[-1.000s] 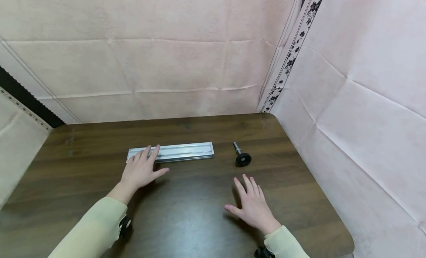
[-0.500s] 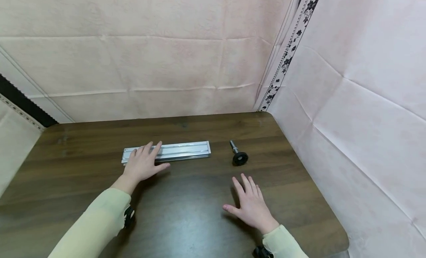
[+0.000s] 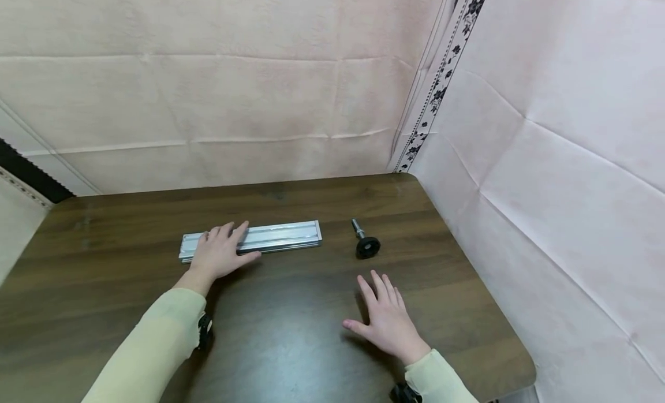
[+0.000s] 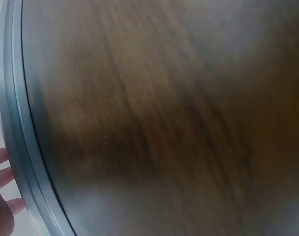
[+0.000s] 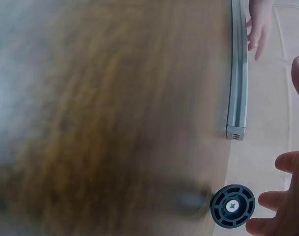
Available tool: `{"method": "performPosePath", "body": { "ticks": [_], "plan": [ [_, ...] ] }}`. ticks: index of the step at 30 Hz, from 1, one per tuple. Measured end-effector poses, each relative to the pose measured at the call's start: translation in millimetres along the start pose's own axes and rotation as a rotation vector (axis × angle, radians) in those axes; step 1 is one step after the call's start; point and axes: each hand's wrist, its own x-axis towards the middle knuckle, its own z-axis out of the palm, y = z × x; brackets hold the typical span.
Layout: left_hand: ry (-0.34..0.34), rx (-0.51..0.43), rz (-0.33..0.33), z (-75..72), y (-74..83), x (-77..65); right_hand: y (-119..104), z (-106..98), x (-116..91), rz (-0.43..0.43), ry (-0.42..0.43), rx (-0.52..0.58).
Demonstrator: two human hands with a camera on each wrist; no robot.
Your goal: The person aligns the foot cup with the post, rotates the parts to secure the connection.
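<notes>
A silver aluminium profile bar point(image 3: 283, 237) lies lengthwise on the table in the head view. My left hand point(image 3: 214, 257) lies over its left part, fingers stretched across the top and thumb out along the near edge; whether the palm touches is hidden. To the right of the bar, apart from it, a levelling foot point(image 3: 368, 247) lies on its side, its black round base towards me and its threaded stud pointing away. My right hand point(image 3: 388, 325) is spread just nearer than the foot, holding nothing. In the right wrist view the ribbed underside of the foot's base point(image 5: 233, 206) shows.
The brown wood-grain table point(image 3: 291, 322) has rounded corners. A pale cloth point(image 3: 234, 103) hangs behind its far edge, and another cloth point(image 3: 561, 131) hangs along the right side. A black band point(image 3: 31, 169) shows at far left.
The head view has turned slightly right, so everything appears further left. My left hand has shifted a little rightward along the bar. The bar, foot and right hand look otherwise unmoved.
</notes>
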Motion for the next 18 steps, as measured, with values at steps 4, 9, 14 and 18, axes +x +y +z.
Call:
{"method": "performPosePath", "body": {
  "ticks": [4,9,14,18],
  "plan": [
    [0.009,0.005,0.008,2.4,-0.7,5.0,-0.5,-1.3,0.5,-0.004,0.001,0.012],
    [0.012,-0.018,0.025,5.1,-0.4,12.7,1.5,-0.5,-1.2,0.026,-0.017,0.007],
    [-0.002,-0.032,0.032,10.0,-3.0,19.1,3.1,-0.7,-2.6,0.027,-0.006,0.019],
    [-0.001,-0.017,0.042,14.3,-4.2,22.1,4.4,-1.9,-3.0,0.037,-0.002,0.029]
  ]
}}
